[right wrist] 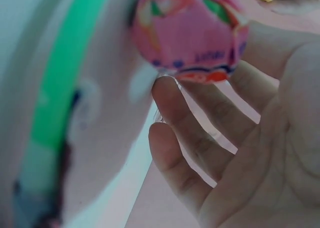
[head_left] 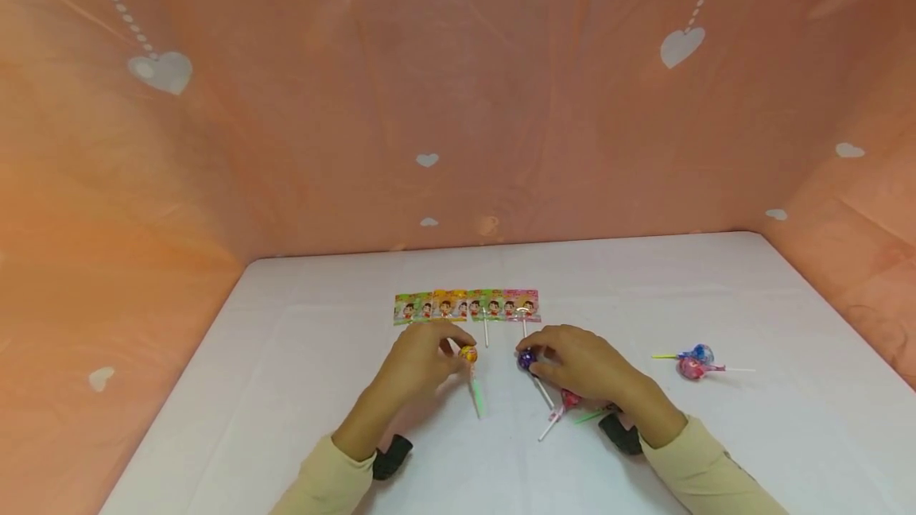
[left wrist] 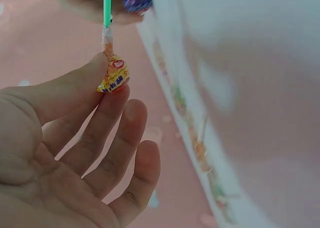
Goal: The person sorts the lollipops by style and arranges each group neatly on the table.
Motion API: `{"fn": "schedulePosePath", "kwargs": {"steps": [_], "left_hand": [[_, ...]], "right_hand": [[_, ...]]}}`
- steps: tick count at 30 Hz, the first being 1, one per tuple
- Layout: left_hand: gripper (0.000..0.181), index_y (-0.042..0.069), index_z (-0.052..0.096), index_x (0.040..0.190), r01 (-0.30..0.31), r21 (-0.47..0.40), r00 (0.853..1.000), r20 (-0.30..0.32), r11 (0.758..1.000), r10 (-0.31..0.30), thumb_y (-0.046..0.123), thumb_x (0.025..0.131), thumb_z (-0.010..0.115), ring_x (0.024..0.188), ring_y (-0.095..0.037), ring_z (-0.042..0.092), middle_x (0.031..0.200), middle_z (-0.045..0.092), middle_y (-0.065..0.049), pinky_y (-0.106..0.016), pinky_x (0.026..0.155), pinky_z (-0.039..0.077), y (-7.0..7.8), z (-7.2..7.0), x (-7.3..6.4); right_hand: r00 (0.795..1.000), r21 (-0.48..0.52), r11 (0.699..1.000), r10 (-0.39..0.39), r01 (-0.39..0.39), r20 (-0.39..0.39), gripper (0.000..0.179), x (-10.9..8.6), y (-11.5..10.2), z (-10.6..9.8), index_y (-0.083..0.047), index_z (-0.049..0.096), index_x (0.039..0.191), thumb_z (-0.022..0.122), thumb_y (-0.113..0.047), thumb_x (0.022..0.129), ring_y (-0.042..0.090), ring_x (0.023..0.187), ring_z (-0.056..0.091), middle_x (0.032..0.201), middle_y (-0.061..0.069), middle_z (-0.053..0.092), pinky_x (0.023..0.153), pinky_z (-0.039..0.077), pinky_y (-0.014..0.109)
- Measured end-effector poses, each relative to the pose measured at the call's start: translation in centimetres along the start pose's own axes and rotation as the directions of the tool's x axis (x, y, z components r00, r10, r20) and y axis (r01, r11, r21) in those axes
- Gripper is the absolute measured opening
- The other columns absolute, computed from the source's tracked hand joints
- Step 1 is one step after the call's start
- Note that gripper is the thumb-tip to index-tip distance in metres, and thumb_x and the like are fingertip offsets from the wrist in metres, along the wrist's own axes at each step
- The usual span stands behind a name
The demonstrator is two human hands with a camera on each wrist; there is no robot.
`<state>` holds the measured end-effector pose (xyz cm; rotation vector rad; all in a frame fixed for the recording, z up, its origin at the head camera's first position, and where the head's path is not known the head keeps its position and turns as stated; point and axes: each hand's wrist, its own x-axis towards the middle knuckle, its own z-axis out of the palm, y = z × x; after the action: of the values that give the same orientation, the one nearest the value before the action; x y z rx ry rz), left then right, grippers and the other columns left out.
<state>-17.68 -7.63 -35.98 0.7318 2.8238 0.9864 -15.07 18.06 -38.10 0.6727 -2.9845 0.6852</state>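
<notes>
My left hand (head_left: 424, 356) pinches a yellow-orange wrapped lollipop (head_left: 468, 354) by its candy head, and its green stick points toward me. In the left wrist view that lollipop (left wrist: 116, 74) sits between thumb and fingertips. With thumb and fingers my right hand (head_left: 583, 360) holds a purple wrapped lollipop (head_left: 526, 359), its white stick angled toward me. Under the right palm lies a pink-red lollipop (head_left: 570, 399), partly covered; a pink wrapped lollipop (right wrist: 190, 36) looms large in the right wrist view. Beside it, a green stick (head_left: 590, 416) shows, its head mostly hidden.
Beyond the hands, a row of flat green, orange and pink packets (head_left: 449, 306) lies across the white table (head_left: 322, 388). White sticks (head_left: 486, 332) extend from two packets toward me. At the right lie a blue lollipop (head_left: 703, 354) and a red-pink one (head_left: 691, 369), touching.
</notes>
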Motion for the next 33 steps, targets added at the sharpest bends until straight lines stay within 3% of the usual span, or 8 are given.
{"fn": "schedulePosePath", "kwargs": {"steps": [8,19,26,33], "left_hand": [[0.023,0.018,0.076,0.097,0.048,0.005,0.997,-0.061,0.999,-0.048,0.006,0.078,0.08,0.086,-0.013,0.064,0.097,0.073,0.007,-0.033,0.074,0.047,-0.9,-2.3,-1.0],[0.022,0.016,0.077,0.101,0.078,0.12,0.995,-0.074,0.99,-0.07,0.012,0.08,0.079,0.084,-0.015,0.065,0.096,0.075,0.004,-0.035,0.074,0.047,-4.0,-6.2,-2.6],[0.018,0.016,0.079,0.097,0.123,0.123,0.992,-0.051,0.985,-0.117,0.011,0.08,0.079,0.079,-0.01,0.061,0.094,0.074,0.003,-0.03,0.067,0.043,-5.7,-6.6,-3.2],[0.017,0.016,0.08,0.094,0.139,0.218,0.99,-0.057,0.966,-0.13,0.009,0.079,0.078,0.072,-0.01,0.057,0.081,0.07,0.002,-0.03,0.063,0.043,-6.3,-6.3,-3.0]], "right_hand": [[1.0,0.006,1.0,0.009,-0.009,0.002,0.024,-0.2,0.0,0.1,-0.024,0.072,0.114,0.071,-0.025,0.09,0.008,0.087,0.058,0.094,-0.01,0.066,0.079,0.05,0.034],[1.0,-0.011,1.0,0.0,0.0,-0.005,0.024,0.1,-0.1,0.2,-0.024,0.072,0.114,0.071,-0.024,0.09,0.006,0.087,0.058,0.094,-0.011,0.066,0.078,0.05,0.033],[1.0,-0.01,1.0,0.013,-0.013,0.012,0.025,0.0,-0.2,0.3,-0.023,0.072,0.115,0.071,-0.024,0.09,0.007,0.09,0.059,0.096,-0.011,0.067,0.08,0.05,0.034],[1.0,-0.007,1.0,0.027,-0.027,0.008,0.025,0.0,-0.1,0.3,-0.023,0.072,0.115,0.072,-0.023,0.09,0.008,0.089,0.059,0.096,-0.011,0.067,0.081,0.05,0.035]]}}
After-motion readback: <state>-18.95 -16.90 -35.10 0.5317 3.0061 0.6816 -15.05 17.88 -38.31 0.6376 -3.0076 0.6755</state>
